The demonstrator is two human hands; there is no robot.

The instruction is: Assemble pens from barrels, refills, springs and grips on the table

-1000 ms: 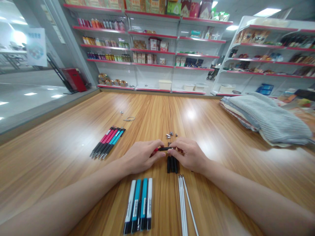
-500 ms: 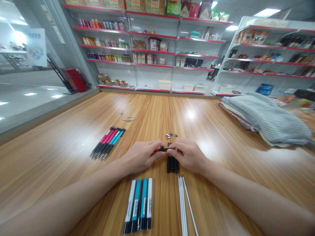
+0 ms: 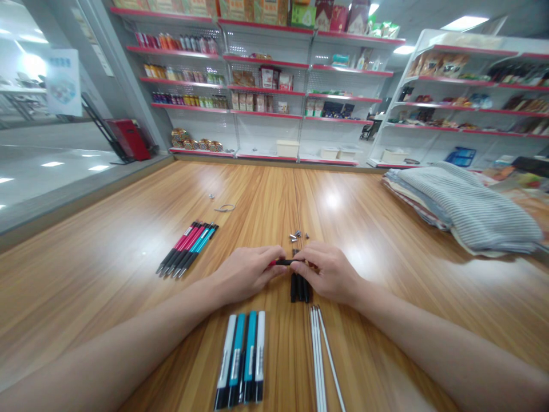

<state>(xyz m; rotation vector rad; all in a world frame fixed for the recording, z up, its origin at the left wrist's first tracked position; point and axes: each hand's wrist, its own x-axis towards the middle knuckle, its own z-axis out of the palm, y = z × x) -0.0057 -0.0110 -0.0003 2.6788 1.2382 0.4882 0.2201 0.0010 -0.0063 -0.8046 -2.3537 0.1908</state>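
Observation:
Both my hands meet over the middle of the wooden table [image 3: 128, 269], pinching one red and black pen [image 3: 285, 262] held level between them. My left hand [image 3: 246, 273] grips its red end with closed fingers. My right hand [image 3: 328, 272] is closed on the black end. Just below the pen lie a few black pen parts [image 3: 299, 288] side by side. Small metal tips [image 3: 295, 234] are scattered just beyond my hands.
A row of finished red and teal pens [image 3: 189, 248] lies to the left. Teal and white pen barrels [image 3: 241, 357] and thin white refills [image 3: 321, 355] lie near me. Folded striped cloth [image 3: 463, 206] sits at the right. Store shelves [image 3: 266, 86] stand behind.

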